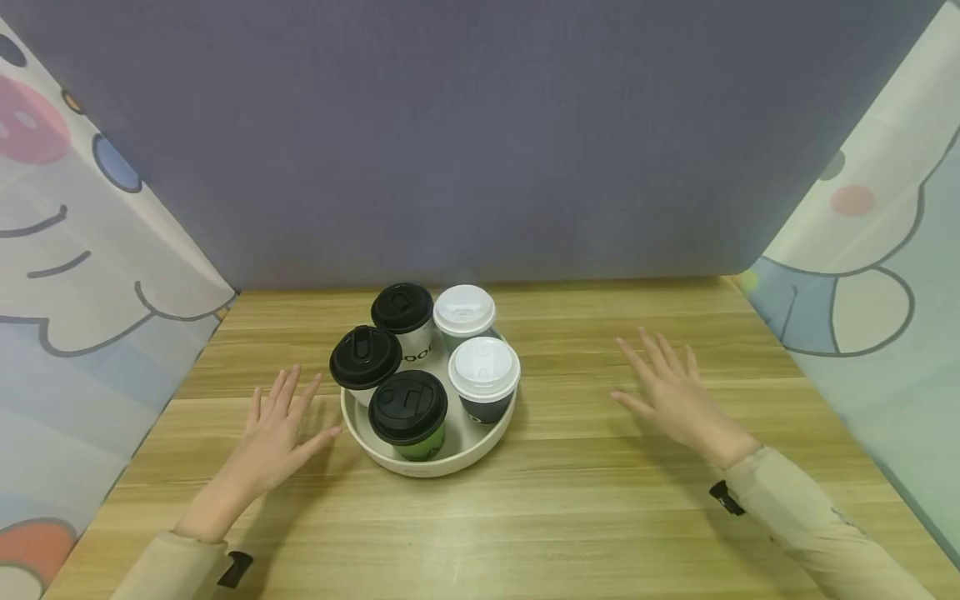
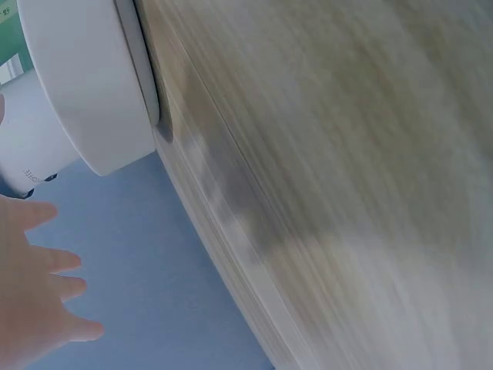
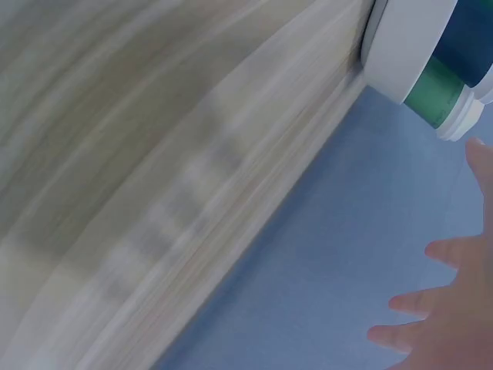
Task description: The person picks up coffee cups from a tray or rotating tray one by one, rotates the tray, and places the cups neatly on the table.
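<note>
Cream-white and shallow, the round tray (image 1: pixel 478 450) sits on the wood-grain desk (image 1: pixel 585 500), carrying a green cup (image 1: pixel 422 446) with a black lid at its near side, a black-lidded cup (image 1: pixel 365 358) at its left, a lettered cup (image 1: pixel 417 340) with a black lid toward its far left, a white-lidded cup (image 1: pixel 464 312) at its far right and a dark cup (image 1: pixel 486 408) with a white lid at its right. From where I stand, the left hand (image 1: pixel 264 450) is just beside the tray's left side, thumb near the rim, fingers spread, its grip holding nothing. The right hand (image 1: pixel 678 408), well apart to the tray's right, is spread just as wide and its grip is bare too. I'd judge the tray stiff and smooth, maybe a bit slick; whether the cups are full I can't tell, so its weight is a guess. The cups look light and loose, apt to slide or tip if the tray tilts. Its raised rim looks the place to take hold, one hand on each opposite side, kept level. Beyond the tray, a grey panel (image 1: pixel 480 142) closes off the desk's far edge, fairly near; the most room for moving lies to the tray's right, with some on its near side.
</note>
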Demonstrator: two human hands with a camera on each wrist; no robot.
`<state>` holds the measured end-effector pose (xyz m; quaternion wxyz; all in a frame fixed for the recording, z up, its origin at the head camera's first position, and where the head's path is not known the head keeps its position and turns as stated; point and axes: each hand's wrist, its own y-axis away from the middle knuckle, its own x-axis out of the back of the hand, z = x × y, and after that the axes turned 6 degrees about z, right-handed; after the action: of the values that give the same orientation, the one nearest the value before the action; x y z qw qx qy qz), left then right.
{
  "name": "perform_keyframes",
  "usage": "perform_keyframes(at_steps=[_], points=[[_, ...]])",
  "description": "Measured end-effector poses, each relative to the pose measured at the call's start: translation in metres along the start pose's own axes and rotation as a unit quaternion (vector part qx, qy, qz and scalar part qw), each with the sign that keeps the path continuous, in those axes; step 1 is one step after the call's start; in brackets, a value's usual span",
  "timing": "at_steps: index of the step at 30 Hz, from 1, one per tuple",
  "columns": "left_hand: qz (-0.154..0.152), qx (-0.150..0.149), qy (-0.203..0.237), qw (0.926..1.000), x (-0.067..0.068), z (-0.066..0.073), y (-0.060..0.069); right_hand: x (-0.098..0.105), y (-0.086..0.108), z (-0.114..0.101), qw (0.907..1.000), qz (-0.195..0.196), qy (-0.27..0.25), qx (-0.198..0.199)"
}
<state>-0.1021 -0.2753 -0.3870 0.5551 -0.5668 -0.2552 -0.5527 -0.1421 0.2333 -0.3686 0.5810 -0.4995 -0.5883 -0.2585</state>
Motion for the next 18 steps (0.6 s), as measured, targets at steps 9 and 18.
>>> perform_keyframes(at_steps=[9, 18], points=[[-0.008, 0.01, 0.001, 0.9999, 0.002, 0.004, 0.002, 0.004, -0.012, -0.014, 0.9996, 0.0, -0.002, 0.028], [-0.003, 0.07, 0.055, 0.996, 0.0, 0.018, 0.002, 0.005, -0.03, -0.036, 0.9954, 0.03, -0.002, 0.091]])
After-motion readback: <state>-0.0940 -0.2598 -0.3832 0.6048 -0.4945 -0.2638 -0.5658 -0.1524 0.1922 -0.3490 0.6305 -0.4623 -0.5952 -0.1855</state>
